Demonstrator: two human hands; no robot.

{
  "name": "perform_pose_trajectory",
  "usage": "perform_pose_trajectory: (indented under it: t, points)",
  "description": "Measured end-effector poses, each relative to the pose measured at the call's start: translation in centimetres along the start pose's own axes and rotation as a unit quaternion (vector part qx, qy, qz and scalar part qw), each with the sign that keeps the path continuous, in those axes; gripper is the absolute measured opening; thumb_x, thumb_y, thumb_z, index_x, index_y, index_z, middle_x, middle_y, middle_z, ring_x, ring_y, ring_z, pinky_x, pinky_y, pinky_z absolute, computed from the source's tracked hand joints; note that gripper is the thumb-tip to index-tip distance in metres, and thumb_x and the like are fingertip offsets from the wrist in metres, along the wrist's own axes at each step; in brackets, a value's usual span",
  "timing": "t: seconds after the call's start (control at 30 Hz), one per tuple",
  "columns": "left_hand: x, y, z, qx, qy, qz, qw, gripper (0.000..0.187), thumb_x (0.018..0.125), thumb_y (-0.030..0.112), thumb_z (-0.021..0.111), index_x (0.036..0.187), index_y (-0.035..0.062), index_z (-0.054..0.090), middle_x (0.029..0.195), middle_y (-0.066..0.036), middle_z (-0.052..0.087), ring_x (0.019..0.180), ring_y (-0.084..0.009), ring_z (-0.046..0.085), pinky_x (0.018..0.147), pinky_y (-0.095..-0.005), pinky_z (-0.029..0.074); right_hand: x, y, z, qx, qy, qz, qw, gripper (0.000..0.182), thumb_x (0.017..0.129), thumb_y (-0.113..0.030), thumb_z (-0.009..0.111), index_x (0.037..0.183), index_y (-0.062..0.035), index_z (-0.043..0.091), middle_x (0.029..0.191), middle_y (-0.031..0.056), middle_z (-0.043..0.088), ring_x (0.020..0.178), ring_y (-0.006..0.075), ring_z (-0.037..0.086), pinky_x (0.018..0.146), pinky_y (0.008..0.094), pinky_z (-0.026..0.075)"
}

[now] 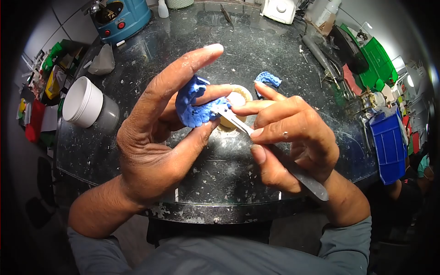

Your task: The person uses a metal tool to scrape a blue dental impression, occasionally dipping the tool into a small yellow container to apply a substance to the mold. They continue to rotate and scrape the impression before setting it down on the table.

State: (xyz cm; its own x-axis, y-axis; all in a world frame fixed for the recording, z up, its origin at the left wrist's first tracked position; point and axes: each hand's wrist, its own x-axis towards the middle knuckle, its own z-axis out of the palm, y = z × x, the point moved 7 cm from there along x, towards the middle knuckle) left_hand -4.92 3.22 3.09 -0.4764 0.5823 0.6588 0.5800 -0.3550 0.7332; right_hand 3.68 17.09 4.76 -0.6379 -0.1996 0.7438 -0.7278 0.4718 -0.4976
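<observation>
My left hand (pixel 158 137) grips a blue dental model (pixel 190 107), a curved arch with tooth shapes, between thumb and fingers, its index finger raised above it. In my right hand (pixel 298 137) is a slim metal spatula (pixel 302 176), with its broad grey end pointing down to the right. The spatula's pale tip touches the right end of the arch. A smaller blue dental arch piece (pixel 269 79) lies on the table just beyond my right fingers. Behind the model, partly hidden by my hands, stands a small yellowish cup (pixel 227 123) with whitish stuff on it.
A white tub (pixel 82 101) stands left on the dark, speckled table (pixel 229 178). A blue machine (pixel 120 20) is at the back left. Several tools, a green bin (pixel 379 62) and a blue bin (pixel 388 146) line the right side. Another person's arm shows at the far right.
</observation>
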Motion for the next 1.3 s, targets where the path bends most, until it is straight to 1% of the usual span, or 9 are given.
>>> perform_pose_trajectory:
  t: [0.23, 0.57, 0.83, 1.03, 1.13, 1.17, 1.23, 1.27, 1.3]
  points:
    - [0.1, 0.1, 0.1, 0.016, 0.011, -0.025, 0.999, 0.076, 0.079, -0.018, 0.06, 0.146, -0.0018, 0.029, 0.15, -0.024, 0.033, 0.119, -0.0295, 0.06, 0.095, -0.031, 0.053, -0.1, 0.0, -0.1, 0.004, 0.001, -0.004, 1.0, 0.02, 0.082, 0.003, 0.064, 0.1, -0.0015, 0.058, 0.087, 0.0115, 0.061, 0.101, 0.0318, 0.068, 0.108, 0.0553, 0.037]
    - [0.1, 0.3, 0.1, 0.046, 0.0, -0.005, 0.999, 0.076, 0.078, -0.019, 0.061, 0.146, -0.0024, 0.031, 0.15, -0.023, 0.034, 0.119, -0.0292, 0.06, 0.095, -0.0301, 0.053, -0.2, 0.4, 0.0, 0.011, 0.006, 0.019, 1.0, 0.018, 0.084, 0.002, 0.063, 0.1, -0.0024, 0.055, 0.086, 0.0102, 0.061, 0.101, 0.0301, 0.069, 0.111, 0.055, 0.031]
    - [0.0, 0.1, 0.1, 0.028, 0.014, -0.058, 0.998, 0.075, 0.078, -0.018, 0.06, 0.146, -0.0042, 0.03, 0.151, -0.022, 0.034, 0.119, -0.0282, 0.06, 0.096, -0.0303, 0.052, -0.2, 0.5, 0.0, 0.002, -0.007, 0.025, 1.0, 0.016, 0.083, -0.002, 0.065, 0.098, -0.0032, 0.058, 0.086, 0.0095, 0.064, 0.102, 0.0307, 0.068, 0.112, 0.0563, 0.028]
    - [0.1, 0.1, 0.1, -0.018, 0.043, -0.079, 0.996, 0.076, 0.08, -0.017, 0.06, 0.147, -0.0045, 0.027, 0.15, -0.02, 0.035, 0.119, -0.0266, 0.06, 0.096, -0.0302, 0.052, -0.3, 1.3, -0.5, 0.076, 0.0, 0.097, 0.992, 0.013, 0.088, -0.008, 0.062, 0.098, -0.007, 0.053, 0.084, 0.0078, 0.064, 0.101, 0.0291, 0.068, 0.114, 0.0566, 0.024]
    - [0.0, -0.2, -0.1, -0.006, 0.032, -0.102, 0.994, 0.077, 0.081, -0.015, 0.061, 0.148, -0.0044, 0.024, 0.152, -0.019, 0.032, 0.117, -0.0243, 0.061, 0.096, -0.0297, 0.052, -0.9, 2.0, -1.2, 0.134, 0.09, 0.153, 0.975, 0.009, 0.091, -0.01, 0.057, 0.097, -0.0061, 0.051, 0.09, 0.009, 0.063, 0.096, 0.0262, 0.069, 0.114, 0.0567, 0.025]
    - [0.1, -0.2, -0.1, -0.006, 0.033, -0.102, 0.994, 0.077, 0.081, -0.015, 0.061, 0.148, -0.0044, 0.024, 0.152, -0.019, 0.032, 0.117, -0.0243, 0.061, 0.096, -0.0297, 0.052, -0.8, 2.1, -1.5, 0.132, 0.095, 0.154, 0.975, 0.009, 0.092, -0.01, 0.056, 0.098, -0.0053, 0.051, 0.093, 0.0098, 0.062, 0.093, 0.0252, 0.069, 0.112, 0.0547, 0.03]
    - [0.1, -0.5, -0.1, -0.027, 0.053, -0.115, 0.992, 0.077, 0.082, -0.012, 0.063, 0.148, -0.0039, 0.024, 0.142, -0.02, 0.046, 0.11, -0.0203, 0.063, 0.094, -0.0287, 0.052, -0.8, 2.2, -1.6, 0.139, 0.119, 0.159, 0.97, 0.009, 0.092, -0.009, 0.055, 0.099, -0.005, 0.052, 0.093, 0.01, 0.062, 0.092, 0.0256, 0.069, 0.111, 0.0533, 0.033]
    - [0.1, -0.5, -0.1, -0.027, 0.053, -0.115, 0.992, 0.077, 0.082, -0.012, 0.063, 0.148, -0.0039, 0.024, 0.142, -0.02, 0.046, 0.11, -0.0203, 0.063, 0.094, -0.0287, 0.052, -0.9, 2.3, -1.9, 0.145, 0.145, 0.164, 0.965, 0.01, 0.092, -0.009, 0.055, 0.1, -0.0047, 0.052, 0.092, 0.0102, 0.062, 0.092, 0.0261, 0.069, 0.11, 0.052, 0.036]
    - [0.0, -0.8, -0.2, -0.047, 0.057, -0.132, 0.989, 0.076, 0.083, -0.01, 0.063, 0.148, -0.0035, 0.024, 0.132, -0.019, 0.054, 0.106, -0.0184, 0.064, 0.093, -0.0284, 0.052, -0.9, 2.4, -2.0, 0.148, 0.147, 0.152, 0.966, 0.012, 0.091, -0.007, 0.055, 0.101, -0.003, 0.053, 0.092, 0.0117, 0.062, 0.093, 0.026, 0.068, 0.105, 0.0489, 0.041]
